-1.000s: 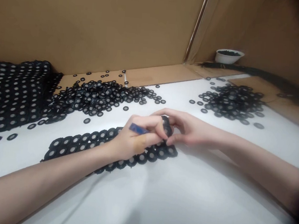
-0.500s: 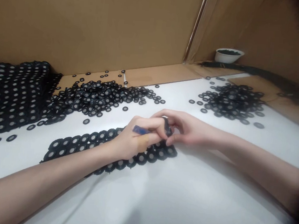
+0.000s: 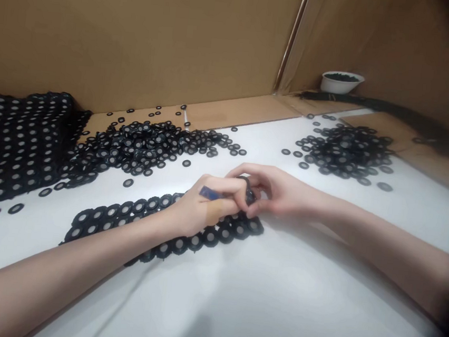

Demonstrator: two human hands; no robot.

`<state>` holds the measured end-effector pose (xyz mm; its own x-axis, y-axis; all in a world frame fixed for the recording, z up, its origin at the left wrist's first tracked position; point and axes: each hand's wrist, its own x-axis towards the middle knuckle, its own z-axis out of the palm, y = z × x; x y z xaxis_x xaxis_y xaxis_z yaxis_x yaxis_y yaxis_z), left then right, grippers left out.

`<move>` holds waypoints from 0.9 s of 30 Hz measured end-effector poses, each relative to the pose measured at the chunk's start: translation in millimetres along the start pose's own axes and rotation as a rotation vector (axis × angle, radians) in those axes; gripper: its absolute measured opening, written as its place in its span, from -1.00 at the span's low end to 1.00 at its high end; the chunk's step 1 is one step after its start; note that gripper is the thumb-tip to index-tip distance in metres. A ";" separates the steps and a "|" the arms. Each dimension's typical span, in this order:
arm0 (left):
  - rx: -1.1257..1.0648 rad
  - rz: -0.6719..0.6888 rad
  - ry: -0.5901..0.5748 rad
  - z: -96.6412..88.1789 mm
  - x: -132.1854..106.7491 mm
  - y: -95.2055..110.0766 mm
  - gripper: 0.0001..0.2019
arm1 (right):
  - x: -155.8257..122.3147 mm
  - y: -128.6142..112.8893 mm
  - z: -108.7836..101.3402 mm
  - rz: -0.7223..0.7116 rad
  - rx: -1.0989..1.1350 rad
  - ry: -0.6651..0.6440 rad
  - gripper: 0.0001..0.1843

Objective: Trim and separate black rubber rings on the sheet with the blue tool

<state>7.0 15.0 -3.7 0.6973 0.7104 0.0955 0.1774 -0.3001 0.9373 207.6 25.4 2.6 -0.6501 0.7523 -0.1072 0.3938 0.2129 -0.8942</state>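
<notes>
- Fingers (image 3: 228,186) of our left hand (image 3: 196,213) are folded and pinching. What are we holding there?
- Two things. A small flat blue piece (image 3: 210,193) sticks out between thumb and forefinger, the rest hidden in our grip. At the tips, a curved black piece (image 3: 250,193), raised; too covered to tell its make.
- Right hand (image 3: 281,195)?
- Curled round the other side of the same curved black piece, thumb and forefinger pinching it. Right thumb tip looks to meet the left fingertips.
- And the panel?
- Long narrow panel of round black discs with pale grey centres (image 3: 179,244): flat on our smooth white table (image 3: 284,291), running from the left to just under both hands. Left hand and forearm cover part of it. We can't tell if the curved black piece is joined to it.
- What's around us?
- Large heap of loose black rings (image 3: 143,145) beyond the left hand, strays near it. Smaller heap of loose black rings (image 3: 345,151) beyond the right. Far left, a broad black sheet with rows of pale grey dots (image 3: 24,138). Back right, a white oval bowl (image 3: 337,86) of dark bits (image 3: 340,77), just behind a bundle of long black strands (image 3: 389,106). Plain brown wall (image 3: 141,38) at the back.
</notes>
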 end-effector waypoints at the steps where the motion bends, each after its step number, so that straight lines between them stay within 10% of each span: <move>1: 0.009 0.007 -0.008 -0.2 0.3 -0.4 -0.87 | -0.1 -0.3 -0.1 0.002 0.001 -0.005 -0.41; 27: -0.067 -0.080 -0.106 -0.4 3.1 4.3 -0.89 | 1.1 -1.3 -1.0 0.000 0.023 -0.046 -0.42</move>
<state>9.6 16.2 0.7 0.7530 0.6579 -0.0132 0.1909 -0.1993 0.9612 207.0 26.5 4.1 -0.6795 0.7227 -0.1261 0.3790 0.1986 -0.9038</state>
